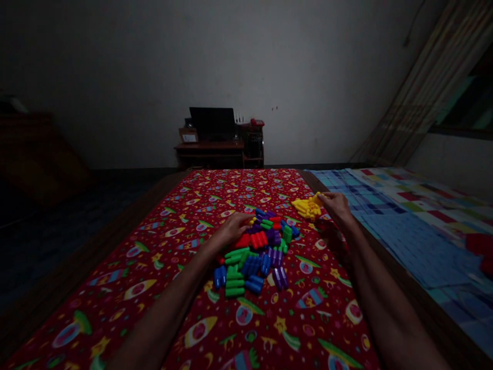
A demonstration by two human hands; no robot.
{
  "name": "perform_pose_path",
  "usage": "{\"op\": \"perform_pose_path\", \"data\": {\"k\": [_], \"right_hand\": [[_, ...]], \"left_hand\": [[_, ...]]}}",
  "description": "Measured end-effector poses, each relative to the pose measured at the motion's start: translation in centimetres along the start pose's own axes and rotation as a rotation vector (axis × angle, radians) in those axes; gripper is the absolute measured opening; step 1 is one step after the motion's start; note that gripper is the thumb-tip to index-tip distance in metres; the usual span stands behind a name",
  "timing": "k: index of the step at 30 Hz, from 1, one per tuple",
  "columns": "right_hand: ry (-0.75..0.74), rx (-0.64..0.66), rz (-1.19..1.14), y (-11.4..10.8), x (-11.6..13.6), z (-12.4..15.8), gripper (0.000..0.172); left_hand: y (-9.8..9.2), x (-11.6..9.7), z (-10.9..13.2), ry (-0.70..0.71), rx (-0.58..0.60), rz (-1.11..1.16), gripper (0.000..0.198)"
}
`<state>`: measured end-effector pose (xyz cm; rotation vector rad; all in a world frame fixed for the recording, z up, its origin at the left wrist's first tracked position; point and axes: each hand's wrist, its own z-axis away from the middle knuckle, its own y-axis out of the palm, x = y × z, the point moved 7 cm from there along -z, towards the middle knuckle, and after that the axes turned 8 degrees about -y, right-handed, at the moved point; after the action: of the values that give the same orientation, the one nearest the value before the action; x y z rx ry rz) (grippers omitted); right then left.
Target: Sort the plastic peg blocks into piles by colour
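Plastic toy blocks shaped like joined rounded tubes lie in a mixed heap, with red blocks (258,239), green blocks (234,283), blue blocks (254,283) and purple blocks (280,278). My left hand (233,227) reaches to the heap's far left side, its fingertips closed on a small yellow block (252,221). To the right, apart from the heap, lies a pile of yellow blocks (307,207). Over that pile's far right side, my right hand (336,204) pinches another yellow block (318,197). Its fingers partly cover the block.
A red patterned cloth (200,329) covers the surface under the blocks. On the right lies checkered blue bedding (396,236) with a red item (479,244). Against the far wall, a monitor (212,122) stands on a desk (210,146). A curtain (412,87) hangs at right.
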<state>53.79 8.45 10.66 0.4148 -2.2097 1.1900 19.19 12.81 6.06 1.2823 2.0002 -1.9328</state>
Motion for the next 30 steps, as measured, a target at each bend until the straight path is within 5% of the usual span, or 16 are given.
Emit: {"op": "perform_pose_path", "data": {"k": [6,11,14,17,23,26,30], "right_hand": [[0.177,0.324,0.091,1.8,-4.6,1.2,0.025],[0.071,0.317,0.304,1.5,-3.3,1.1,0.026],[-0.043,0.226,0.41,0.0,-0.4,0.7,0.026],[-0.168,0.212,0.28,0.5,4.4,1.3,0.032],[-0.503,0.621,-0.348,7.6,15.0,7.2,0.042],[-0.511,0.533,-0.267,7.9,14.8,7.0,0.037],[-0.348,0.186,0.004,4.5,9.3,3.1,0.034]], "left_hand": [[-0.7,0.4,0.1,-0.052,-0.138,-0.069,0.024],[-2.8,0.9,0.2,-0.209,-0.208,0.114,0.032],[-3.0,0.1,0.1,-0.194,-0.177,0.273,0.036],[-2.8,-1.9,0.3,-0.099,-0.169,0.354,0.041],[-2.4,-6.9,2.0,0.128,-0.241,0.166,0.048],[-3.2,-7.4,2.5,0.171,-0.236,0.111,0.045],[-5.6,-4.8,2.3,0.063,-0.211,0.086,0.032]]}}
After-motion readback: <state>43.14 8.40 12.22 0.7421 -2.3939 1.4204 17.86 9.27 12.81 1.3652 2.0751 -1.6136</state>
